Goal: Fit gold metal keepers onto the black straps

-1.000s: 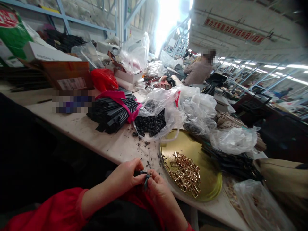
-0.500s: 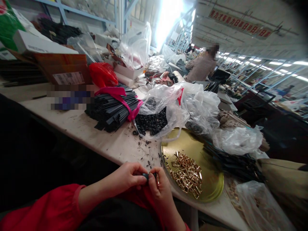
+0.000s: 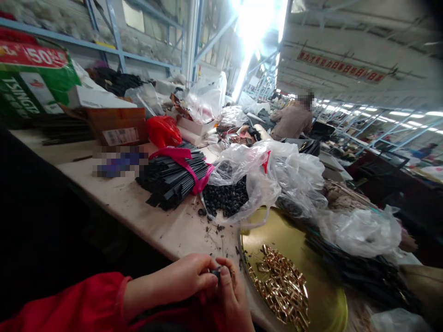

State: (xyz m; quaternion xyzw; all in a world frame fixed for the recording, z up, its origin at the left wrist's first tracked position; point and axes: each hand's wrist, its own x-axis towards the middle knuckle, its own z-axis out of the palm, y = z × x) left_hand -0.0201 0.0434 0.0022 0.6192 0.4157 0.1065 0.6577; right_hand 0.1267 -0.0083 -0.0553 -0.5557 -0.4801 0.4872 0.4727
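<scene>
Both hands meet at the table's near edge, just left of the gold tray (image 3: pixel 328 295). My left hand (image 3: pixel 197 276) is closed, its thumb and fingers pinching a small dark strap piece (image 3: pixel 216 272). My right hand (image 3: pixel 232 288) closes on the same piece from the other side, thumb on top. Fingers cover most of it, and any metal part in the grip cannot be made out. On the tray lies a heap of shiny gold buckles (image 3: pixel 284 286). Beyond the hands, small black rolled pieces (image 3: pixel 226 196) spill from a clear plastic bag (image 3: pixel 265 189).
A bundle of black strips (image 3: pixel 173 177) tied with pink cloth lies on the table (image 3: pixel 166 230). Behind it are a red bag (image 3: pixel 163 131) and a cardboard box (image 3: pixel 117 124). More plastic bags (image 3: pixel 363 230) lie right of the tray. A person (image 3: pixel 294 117) sits further back.
The view has tilted up, so the table contents sit lower in the picture. Both hands still grip the strap piece, now more hidden; the gold glint seen by my right fingers no longer shows clearly.
</scene>
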